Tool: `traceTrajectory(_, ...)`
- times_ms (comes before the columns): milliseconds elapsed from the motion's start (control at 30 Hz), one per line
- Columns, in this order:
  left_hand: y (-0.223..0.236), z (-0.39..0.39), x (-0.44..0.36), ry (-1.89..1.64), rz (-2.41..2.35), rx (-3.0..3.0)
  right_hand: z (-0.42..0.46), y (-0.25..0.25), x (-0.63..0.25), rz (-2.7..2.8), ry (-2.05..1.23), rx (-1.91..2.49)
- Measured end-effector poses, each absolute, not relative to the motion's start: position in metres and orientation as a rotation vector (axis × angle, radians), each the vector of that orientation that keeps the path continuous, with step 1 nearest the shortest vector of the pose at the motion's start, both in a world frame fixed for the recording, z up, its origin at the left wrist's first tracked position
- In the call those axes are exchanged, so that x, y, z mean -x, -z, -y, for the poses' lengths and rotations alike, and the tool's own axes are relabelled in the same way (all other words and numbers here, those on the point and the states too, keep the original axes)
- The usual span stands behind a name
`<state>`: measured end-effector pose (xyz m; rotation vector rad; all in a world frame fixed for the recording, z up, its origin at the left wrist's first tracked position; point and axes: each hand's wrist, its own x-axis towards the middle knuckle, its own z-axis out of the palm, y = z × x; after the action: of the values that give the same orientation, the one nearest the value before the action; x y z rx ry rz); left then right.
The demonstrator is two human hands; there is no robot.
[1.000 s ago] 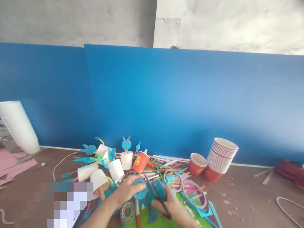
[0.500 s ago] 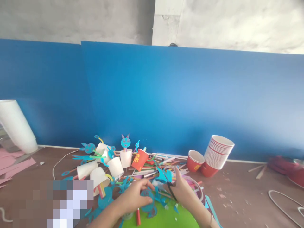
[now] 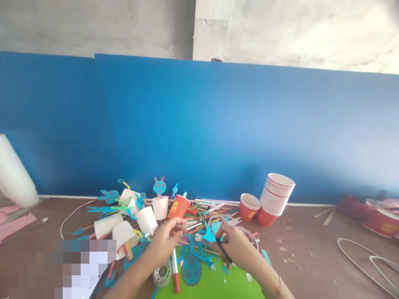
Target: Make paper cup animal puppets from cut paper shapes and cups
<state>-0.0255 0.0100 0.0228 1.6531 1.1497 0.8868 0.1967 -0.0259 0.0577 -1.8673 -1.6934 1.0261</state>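
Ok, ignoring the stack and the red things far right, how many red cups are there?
2: one red cup by the white cups, another red cup just left of the stack. Others may be hidden.

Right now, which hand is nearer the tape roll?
Left. The left hand is just beyond the tape roll, its fingers loosely curled; the right hand, holding the black-handled scissors, is farther off to the roll's right.
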Motion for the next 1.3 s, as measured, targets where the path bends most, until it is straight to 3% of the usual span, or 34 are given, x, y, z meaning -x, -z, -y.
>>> traceTrajectory(100,-0.032,-0.013,0.038,-0.964,-1.118,-1.615,0.031,-0.056,-0.2,1.845,-1.093,1.797)
traceTrajectory(267,-0.04,-0.009,0.061,-0.991,-1.18,-1.733,0.037,-0.048,-0.204,2.151,-0.767,1.842)
traceTrajectory(600,-0.006,0.032,0.064,-0.644,-1.397,-1.854,0.043,-0.052,-0.193,2.331,-0.717,2.049)
traceTrajectory(900,0.0,0.041,0.012,-0.393,-1.406,-2.281,0.041,-0.044,-0.187,2.377,-0.711,2.13)
traceTrajectory(1033,0.017,0.04,-0.003,-0.329,-1.58,-2.436,0.033,-0.035,-0.192,2.321,-0.92,2.217)
traceTrajectory(1200,0.029,0.037,0.001,-0.492,-1.526,-2.414,0.021,-0.012,-0.199,2.185,-1.388,2.142)
traceTrajectory(1300,0.029,0.035,0.005,-0.609,-1.457,-2.405,0.018,-0.005,-0.203,2.054,-1.491,2.106)
